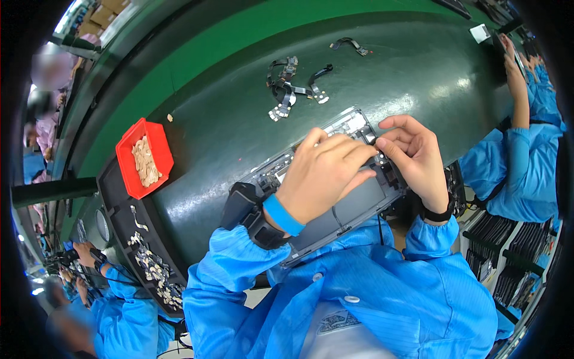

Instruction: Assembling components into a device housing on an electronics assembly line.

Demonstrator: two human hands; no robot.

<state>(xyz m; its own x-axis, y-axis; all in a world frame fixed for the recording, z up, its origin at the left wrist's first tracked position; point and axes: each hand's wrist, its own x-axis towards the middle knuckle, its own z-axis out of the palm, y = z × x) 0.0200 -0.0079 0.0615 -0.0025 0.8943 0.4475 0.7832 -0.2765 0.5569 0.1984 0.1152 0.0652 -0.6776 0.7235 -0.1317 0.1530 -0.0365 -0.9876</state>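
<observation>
An opened grey electronic device casing (359, 200), with circuit parts along its far side, lies tilted at the table's near edge. My left hand (326, 173) reaches over its middle, fingers closed and tips bent down by the far right part of the casing. Close beside them, my right hand (412, 155) pinches thumb and forefinger together at the casing's right end. Both sets of fingertips meet around a small dark part (380, 159); what exactly they hold is too small to tell. My left hand covers part of the inside.
Several black flex cables with small boards (286, 90) lie beyond the casing, another cable (350, 45) farther off. At left, a red bin (169, 157) holds beige pieces; a black tray (113, 185) holds small parts. Co-workers in blue sit left and right (526, 167).
</observation>
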